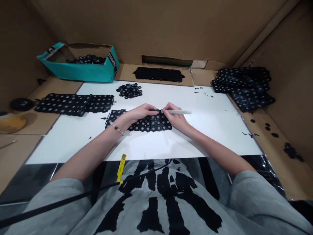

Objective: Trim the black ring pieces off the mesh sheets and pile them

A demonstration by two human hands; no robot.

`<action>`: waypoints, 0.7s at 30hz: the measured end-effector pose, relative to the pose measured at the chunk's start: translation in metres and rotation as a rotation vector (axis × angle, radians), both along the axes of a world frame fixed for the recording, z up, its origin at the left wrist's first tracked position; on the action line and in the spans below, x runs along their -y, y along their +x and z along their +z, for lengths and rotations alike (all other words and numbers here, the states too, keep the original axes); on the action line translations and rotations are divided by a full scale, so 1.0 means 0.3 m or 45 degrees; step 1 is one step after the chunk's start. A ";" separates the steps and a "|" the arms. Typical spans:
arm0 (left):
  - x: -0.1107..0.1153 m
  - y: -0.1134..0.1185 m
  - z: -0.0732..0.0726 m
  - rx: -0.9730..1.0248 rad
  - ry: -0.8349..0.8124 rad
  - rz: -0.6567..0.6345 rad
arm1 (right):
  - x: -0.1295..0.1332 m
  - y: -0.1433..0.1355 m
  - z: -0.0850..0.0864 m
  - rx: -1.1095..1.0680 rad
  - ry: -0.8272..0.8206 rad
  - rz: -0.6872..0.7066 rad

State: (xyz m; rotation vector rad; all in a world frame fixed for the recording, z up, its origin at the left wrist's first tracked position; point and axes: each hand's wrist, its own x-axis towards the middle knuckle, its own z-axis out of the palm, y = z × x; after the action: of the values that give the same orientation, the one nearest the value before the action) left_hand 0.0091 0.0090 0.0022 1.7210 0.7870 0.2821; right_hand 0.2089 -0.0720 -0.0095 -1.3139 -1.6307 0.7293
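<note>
A black sheet with rows of pale round dots [153, 125] lies on the white board in front of me. My left hand [141, 112] rests over its upper edge, fingers pressed together on the sheet near its upper right part. My right hand [176, 118] pinches a slim white pen-like tool [182, 112], whose tip end meets the same upper edge close to the left fingertips. The tool's tip is too small to make out. Just behind, a small heap of black rings [129, 90] sits on the board.
Dotted black sheets lie at left [73, 103] and in a pile at right [242, 85]. A teal box [80, 71] holds black rings. A black strip stack [158, 74] lies at the back. Black scraps dot the board's right side. Cardboard walls surround the white board [207, 137].
</note>
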 end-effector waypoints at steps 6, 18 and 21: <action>-0.001 -0.002 0.013 -0.105 0.222 -0.048 | -0.029 0.020 -0.022 -0.112 -0.061 -0.006; -0.003 0.013 -0.047 -0.047 0.331 0.137 | -0.012 0.027 -0.023 -0.237 -0.169 0.139; 0.005 0.016 -0.035 -0.024 0.198 0.186 | -0.005 0.009 -0.029 -0.120 -0.059 0.107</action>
State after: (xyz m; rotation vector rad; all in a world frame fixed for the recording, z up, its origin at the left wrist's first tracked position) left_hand 0.0139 0.0074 -0.0083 1.8164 0.9263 0.4372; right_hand 0.2116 -0.0706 -0.0181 -1.2309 -1.6089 0.8716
